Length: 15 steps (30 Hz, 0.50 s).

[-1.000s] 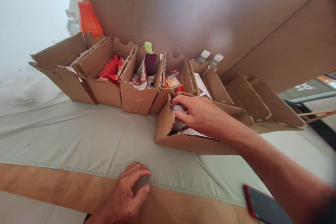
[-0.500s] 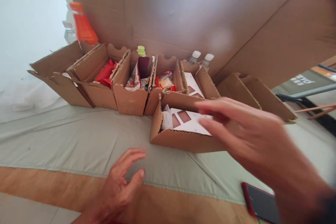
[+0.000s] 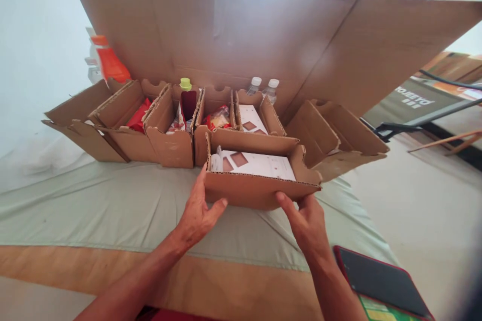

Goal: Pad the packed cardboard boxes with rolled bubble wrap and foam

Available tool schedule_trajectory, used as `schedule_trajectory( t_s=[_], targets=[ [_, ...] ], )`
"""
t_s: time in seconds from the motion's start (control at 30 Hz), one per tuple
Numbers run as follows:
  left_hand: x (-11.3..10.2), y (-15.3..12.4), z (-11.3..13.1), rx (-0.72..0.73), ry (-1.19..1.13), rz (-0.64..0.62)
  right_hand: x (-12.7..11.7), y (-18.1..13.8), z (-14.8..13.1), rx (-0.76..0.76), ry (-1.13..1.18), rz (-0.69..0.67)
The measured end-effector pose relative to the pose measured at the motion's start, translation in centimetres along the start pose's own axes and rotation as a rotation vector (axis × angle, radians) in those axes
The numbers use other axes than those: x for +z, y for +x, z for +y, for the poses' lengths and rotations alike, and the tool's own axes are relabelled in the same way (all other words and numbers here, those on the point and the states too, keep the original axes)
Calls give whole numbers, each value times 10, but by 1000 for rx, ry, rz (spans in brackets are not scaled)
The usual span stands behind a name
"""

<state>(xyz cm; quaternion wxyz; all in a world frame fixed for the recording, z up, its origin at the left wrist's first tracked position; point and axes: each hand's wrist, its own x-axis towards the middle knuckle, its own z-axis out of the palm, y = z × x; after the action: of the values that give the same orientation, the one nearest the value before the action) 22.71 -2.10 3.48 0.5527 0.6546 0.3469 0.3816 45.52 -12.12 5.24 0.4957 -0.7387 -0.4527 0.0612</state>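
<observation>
In front of the row stands a small open cardboard box, set crosswise. Inside it lie a white box with brown square prints and a bit of clear plastic wrap at the left end. My left hand grips its left end, fingers at the side and thumb by the lower front. On the right end, my right hand has its thumb against the front wall and its other fingers partly hidden underneath or behind.
Behind runs a row of cardboard bins with red packets, snack bags and another white box. Orange bottle and clear bottles stand behind them, before a tall cardboard panel. A phone lies front right.
Both hands have come to the crosswise box: my left moved up and right to its left end, my right came down onto its right end. The camera view has tilted up slightly.
</observation>
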Motion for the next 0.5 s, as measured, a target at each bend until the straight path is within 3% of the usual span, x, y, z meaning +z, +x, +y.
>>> schedule_trajectory(
  t_s=[0.13,0.27,0.33,0.4,0.5],
  targets=[
    [-11,-47,1,13,19,5,-12,-40,-19,-38,-97,19],
    [-55,-95,9,-60,96,163,6,-66,-67,-75,9,-113],
    [-76,-90,23,-59,96,224,23,-52,-94,-66,100,-186],
    [-84,-69,41,19,109,243,31,-30,-108,-96,156,-163],
    [-66,-40,57,138,120,224,10,-18,-95,-156,114,-21]
  ],
)
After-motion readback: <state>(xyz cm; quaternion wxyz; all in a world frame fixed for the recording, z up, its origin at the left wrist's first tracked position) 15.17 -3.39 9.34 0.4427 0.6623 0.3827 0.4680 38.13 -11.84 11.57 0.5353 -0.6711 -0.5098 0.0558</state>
